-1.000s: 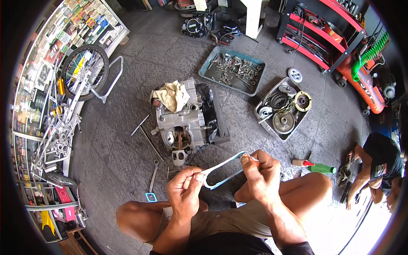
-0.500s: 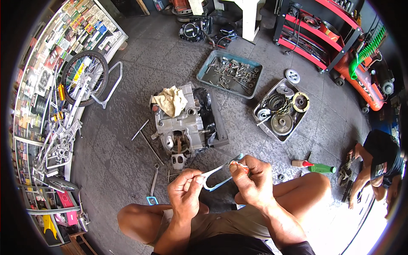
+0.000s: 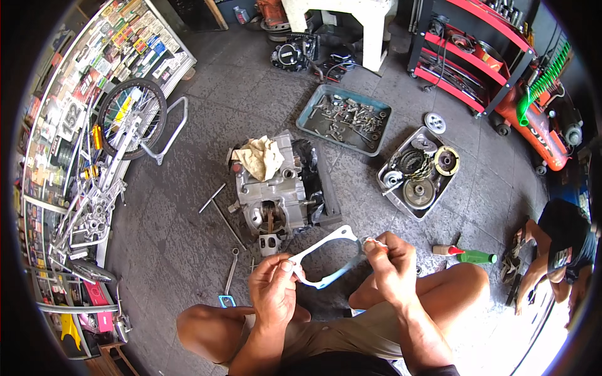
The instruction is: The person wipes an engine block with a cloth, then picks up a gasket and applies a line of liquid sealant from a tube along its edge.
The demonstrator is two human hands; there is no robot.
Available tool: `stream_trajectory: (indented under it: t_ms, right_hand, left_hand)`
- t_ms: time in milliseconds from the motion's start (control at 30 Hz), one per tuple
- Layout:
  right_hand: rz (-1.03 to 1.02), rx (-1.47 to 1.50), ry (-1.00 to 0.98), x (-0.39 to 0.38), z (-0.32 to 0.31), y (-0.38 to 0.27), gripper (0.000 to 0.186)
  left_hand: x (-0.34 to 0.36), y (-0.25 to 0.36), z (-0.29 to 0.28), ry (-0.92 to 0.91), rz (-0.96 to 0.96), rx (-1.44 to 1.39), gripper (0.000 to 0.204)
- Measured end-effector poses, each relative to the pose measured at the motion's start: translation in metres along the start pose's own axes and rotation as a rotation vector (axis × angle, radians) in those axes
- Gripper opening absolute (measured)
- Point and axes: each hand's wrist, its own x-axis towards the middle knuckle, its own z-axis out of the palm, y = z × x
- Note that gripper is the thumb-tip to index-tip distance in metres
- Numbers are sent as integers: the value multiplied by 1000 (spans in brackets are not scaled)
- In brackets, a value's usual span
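My left hand pinches one end of a thin, flat gasket, white with blue toward its far and lower edges. The gasket is held up over my lap, its large round opening facing me. At its other side, my right hand closes on a small red and white thing, mostly hidden by the fingers; it looks like a squeeze tube. Ahead of the hands stands a grey engine block, with a piston sticking out toward me. A crumpled pale cloth lies on top.
A T-handle wrench, a spanner and a blue flat piece lie left. Beyond are a tray of bolts and a pan of clutch parts. Right: a green bottle, a red-tipped bottle, another person.
The gasket has turned from nearly edge-on to showing its round opening. My right hand has shifted right and slightly away from my left. The view has tilted a little.
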Motion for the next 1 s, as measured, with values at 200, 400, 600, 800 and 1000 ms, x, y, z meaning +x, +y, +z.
stream_trajectory:
  t_ms: [200,400,600,800,1000]
  right_hand:
    - [-214,16,-185,3,-5,-3,17]
    - [-288,-175,-295,2,-7,-18,15]
    - [-321,-276,-414,-1,-9,-25,16]
    - [-378,-242,-334,-3,-7,-22,13]
    - [-530,-453,-32,-7,-8,-37,10]
  left_hand:
    - [-5,-4,-1,43,-147,-192,14]
    - [13,25,0,104,90,430,28]
    - [31,49,26,-394,-105,833,17]
    - [30,42,31,-349,-250,800,11]
    - [23,38,33,-191,-174,725,11]
